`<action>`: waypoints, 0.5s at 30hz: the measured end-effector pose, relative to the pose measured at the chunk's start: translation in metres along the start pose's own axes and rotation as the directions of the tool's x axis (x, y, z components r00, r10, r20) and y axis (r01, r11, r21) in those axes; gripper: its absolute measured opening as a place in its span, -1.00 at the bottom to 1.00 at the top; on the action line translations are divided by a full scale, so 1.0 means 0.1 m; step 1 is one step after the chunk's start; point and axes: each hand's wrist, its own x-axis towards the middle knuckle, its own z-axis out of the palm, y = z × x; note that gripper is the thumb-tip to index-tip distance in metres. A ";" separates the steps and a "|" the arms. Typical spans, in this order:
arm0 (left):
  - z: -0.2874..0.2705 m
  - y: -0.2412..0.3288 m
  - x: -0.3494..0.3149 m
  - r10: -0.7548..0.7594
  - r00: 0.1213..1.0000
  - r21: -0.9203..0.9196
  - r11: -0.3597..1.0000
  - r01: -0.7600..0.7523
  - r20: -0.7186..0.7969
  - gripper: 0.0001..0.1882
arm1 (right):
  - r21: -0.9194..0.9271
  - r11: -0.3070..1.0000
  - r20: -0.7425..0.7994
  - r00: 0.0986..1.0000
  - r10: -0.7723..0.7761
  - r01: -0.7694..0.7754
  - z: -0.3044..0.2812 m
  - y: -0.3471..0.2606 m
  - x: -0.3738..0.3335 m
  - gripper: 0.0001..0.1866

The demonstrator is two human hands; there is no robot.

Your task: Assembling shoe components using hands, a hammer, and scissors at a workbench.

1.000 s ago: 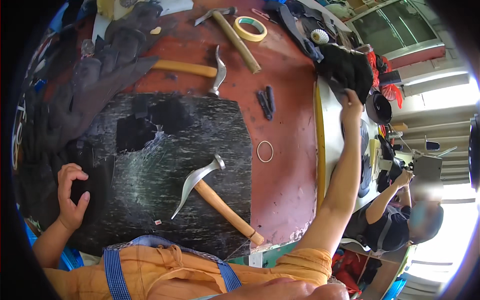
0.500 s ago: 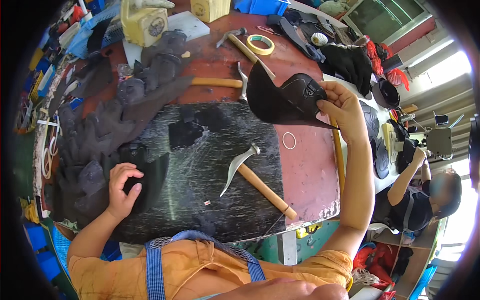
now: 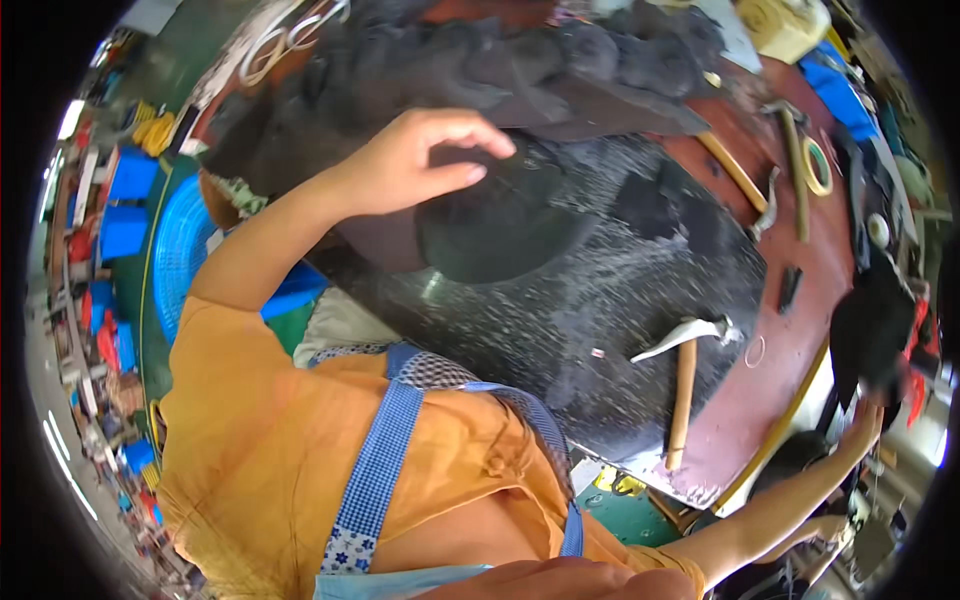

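My left hand point(image 3: 420, 165) hovers at or just above a dark, rounded flat piece point(image 3: 510, 235) on the black work board point(image 3: 560, 330); whether it touches cannot be told. Thumb and fingers are curved and apart, with nothing between them. Far to the right, my right hand point(image 3: 882, 390), partly blurred, holds a black shoe upper point(image 3: 870, 325) past the table's right edge. Between my hands, nearer the front edge, lies a cobbler's hammer point(image 3: 682, 400) with a curved metal head and wooden handle. A thin pale ring point(image 3: 755, 351) rests beside it.
Dark shoe pieces point(image 3: 560, 65) are heaped along the table's far side. Two more hammers, one with a wooden handle point(image 3: 730, 170), and a yellow tape roll point(image 3: 817, 166) lie far right. Blue baskets point(image 3: 180, 260) stand at left. A co-worker's arm point(image 3: 810, 535) shows at lower right.
The view has swung left, so the table appears turned. My right hand has carried the shoe upper from over the table out past its right side. A small dark piece now shows near the ring.
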 end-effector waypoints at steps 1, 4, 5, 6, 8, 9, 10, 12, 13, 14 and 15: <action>-0.05 0.00 -0.01 0.058 0.998 0.167 0.985 -0.053 -0.028 -0.61 | 0.180 0.868 -0.095 0.871 0.483 -0.462 0.15 -0.03 0.06 -0.59; -0.01 -0.04 -0.09 0.133 0.984 0.451 0.890 -0.066 -0.120 -0.64 | 0.592 0.472 0.030 0.604 0.797 -0.653 0.31 -0.67 0.36 -0.50; 0.03 -0.08 -0.08 0.113 0.991 0.492 0.868 -0.063 -0.072 -0.54 | 0.643 0.512 0.063 0.705 0.706 -0.570 0.47 -1.39 0.67 -0.52; 0.09 -0.16 -0.09 0.102 0.991 0.494 0.868 -0.048 -0.083 -0.54 | 0.691 0.542 0.090 0.800 0.593 -0.479 0.49 -2.92 1.02 -0.51; 0.23 -0.31 0.17 0.089 0.996 0.609 0.791 -0.063 -0.012 -0.56 | 0.632 0.623 0.160 0.864 0.477 -0.461 0.25 -4.24 0.93 -0.55; 0.22 -0.40 0.16 0.035 0.999 0.629 0.777 -0.038 0.017 -0.49 | 0.818 0.444 0.223 0.913 0.343 -0.367 0.32 -4.76 0.89 -0.54; 0.18 -0.41 0.22 0.004 0.999 0.618 0.786 -0.035 0.051 -0.49 | 0.929 0.160 0.288 0.923 0.257 -0.334 0.30 -5.16 0.79 -0.38; 0.13 -0.45 0.26 0.013 0.997 0.601 0.797 -0.056 0.075 -0.53 | 0.963 -0.056 0.269 0.959 0.088 -0.265 -0.12 -5.86 0.66 -0.36; 0.13 -0.43 0.33 0.004 0.997 0.541 0.840 -0.046 0.079 -0.55 | 0.935 -0.283 0.201 0.977 -0.067 -0.212 -0.38 -6.13 0.62 -0.33; 0.14 -0.43 0.37 -0.014 0.997 0.483 0.875 -0.026 0.079 -0.57 | 0.845 -0.504 0.084 0.975 -0.206 -0.180 -0.54 -6.31 0.59 -0.29; 0.15 -0.44 0.37 0.061 0.996 0.447 0.891 -0.082 0.060 -0.57 | 0.786 -0.595 -0.037 0.948 -0.315 -0.167 -0.59 -6.40 0.61 -0.41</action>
